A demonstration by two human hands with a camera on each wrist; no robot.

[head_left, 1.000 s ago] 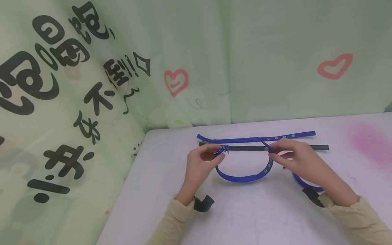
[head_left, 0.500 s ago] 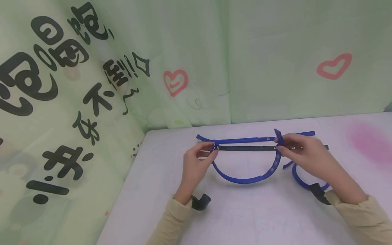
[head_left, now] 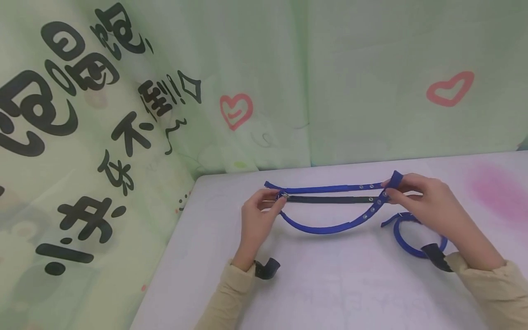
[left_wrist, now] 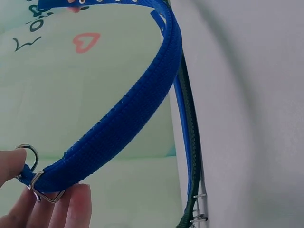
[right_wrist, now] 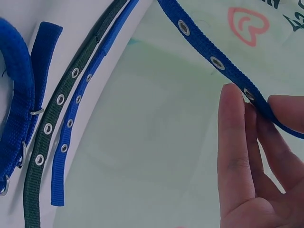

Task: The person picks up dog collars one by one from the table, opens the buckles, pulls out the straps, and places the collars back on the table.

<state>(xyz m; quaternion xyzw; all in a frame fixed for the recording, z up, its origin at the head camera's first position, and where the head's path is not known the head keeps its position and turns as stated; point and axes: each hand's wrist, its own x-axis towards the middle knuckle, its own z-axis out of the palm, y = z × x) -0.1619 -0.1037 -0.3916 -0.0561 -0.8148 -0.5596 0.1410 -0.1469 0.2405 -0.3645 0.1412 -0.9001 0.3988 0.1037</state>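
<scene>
Both hands hold a blue pet collar above the white table, its middle sagging in a shallow curve. My left hand pinches the buckle end; in the left wrist view a metal buckle and a ring sit at those fingers. My right hand pinches the other end between thumb and fingers, with metal eyelets along the strap beside it. The end of the strap sticks up past the right fingertips in the head view.
Behind the held collar, another blue collar and a dark green collar lie stretched out side by side. A buckled blue collar lies looped near my right wrist. A printed curtain hangs behind the table.
My right hand has moved right and my left hand slightly left, drawing the collar from a deep loop into a wider, flatter curve. The looped collar beside the right wrist shows more now.
</scene>
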